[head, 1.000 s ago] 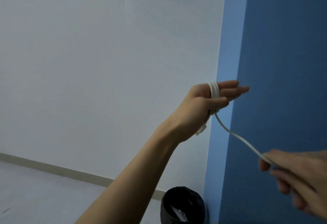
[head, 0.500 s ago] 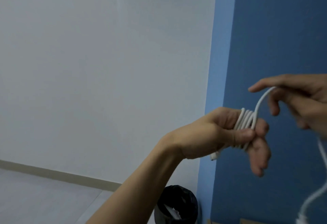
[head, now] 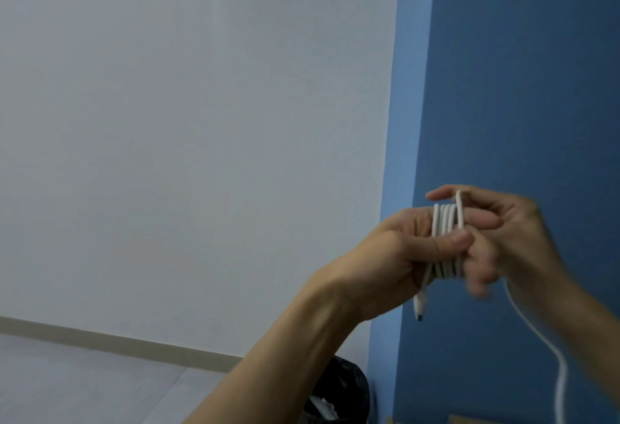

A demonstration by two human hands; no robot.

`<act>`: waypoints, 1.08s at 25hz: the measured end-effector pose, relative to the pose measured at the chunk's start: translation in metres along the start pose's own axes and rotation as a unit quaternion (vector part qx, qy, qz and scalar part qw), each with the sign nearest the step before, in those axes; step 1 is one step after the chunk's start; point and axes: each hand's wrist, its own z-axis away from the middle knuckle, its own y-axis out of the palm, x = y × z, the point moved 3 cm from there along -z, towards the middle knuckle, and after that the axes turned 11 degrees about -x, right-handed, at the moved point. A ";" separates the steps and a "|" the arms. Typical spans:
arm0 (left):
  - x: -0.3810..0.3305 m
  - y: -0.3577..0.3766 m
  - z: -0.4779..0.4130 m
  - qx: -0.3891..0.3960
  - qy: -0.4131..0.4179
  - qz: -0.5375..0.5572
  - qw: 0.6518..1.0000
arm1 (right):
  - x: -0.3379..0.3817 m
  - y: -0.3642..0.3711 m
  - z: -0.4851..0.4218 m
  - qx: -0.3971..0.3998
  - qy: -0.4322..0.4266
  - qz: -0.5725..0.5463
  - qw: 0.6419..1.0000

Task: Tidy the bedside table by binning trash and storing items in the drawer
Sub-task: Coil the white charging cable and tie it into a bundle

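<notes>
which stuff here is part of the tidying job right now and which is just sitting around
In the job:
- thin white charging cable, coiled around the left hand
- right hand, guiding the loose strand
- black-lined round trash bin, for rubbish

Just there:
- pale grey wall
- blue wall

We see a dim, evenly lit room under soft, diffuse light whose source we cannot place. The white wall (head: pixel 188 142) reads grey-blue, without glare or hard shadows. Right of that wall, the right hand (head: pixel 516 239) is smeared by motion blur, its lower fingers ghosted. The left hand (head: pixel 399 256) is sharper. The white cable (head: pixel 448 222) blurs where it trails down. Overall we find fine detail soft.
</notes>
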 end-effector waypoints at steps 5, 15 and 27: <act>-0.004 0.001 -0.001 0.007 0.020 0.040 0.999 | -0.014 0.013 0.029 -0.104 0.181 0.261 0.942; -0.014 -0.020 0.002 -0.145 0.054 0.004 0.988 | -0.010 0.004 0.062 0.194 -0.060 0.316 0.927; -0.001 -0.005 0.025 0.094 0.018 -0.086 0.992 | 0.035 -0.013 0.016 0.076 -0.347 0.315 0.880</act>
